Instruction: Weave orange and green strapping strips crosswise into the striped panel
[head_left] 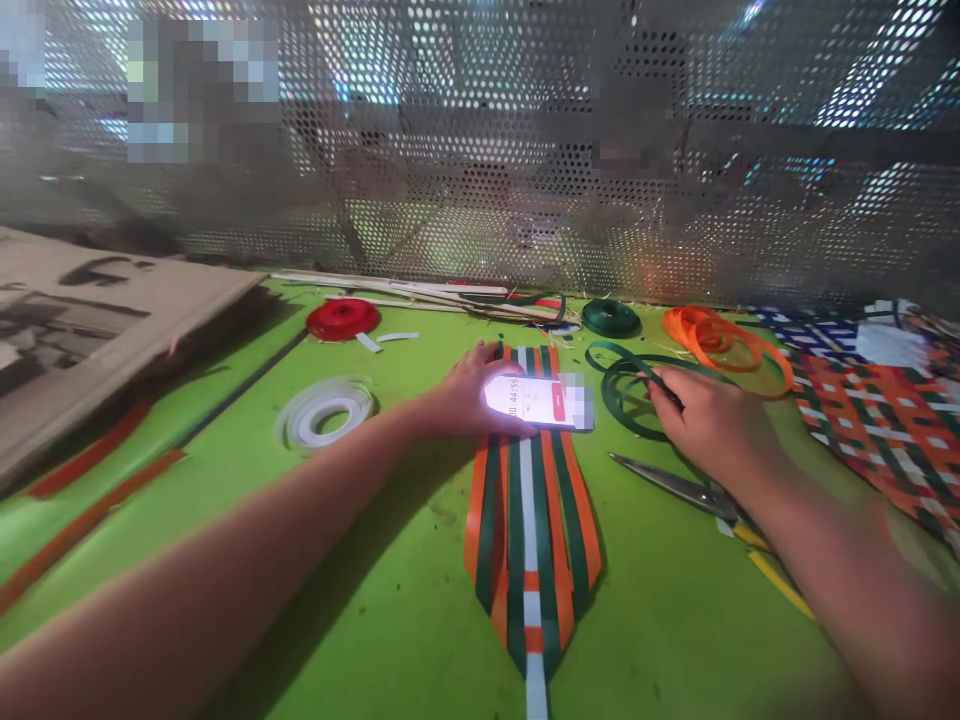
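L fingers [480,358] round phone [534,402], strips [527,500] beneath, R fingers [682,382] w/ grn ribbon [608,398]

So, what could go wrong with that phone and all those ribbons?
The right hand might bump the scissors, which lie close beside that arm. The loose loops of green ribbon it holds could tangle. And if the left hand nudges the phone, the orange, green and white strips underneath may slide out of line.
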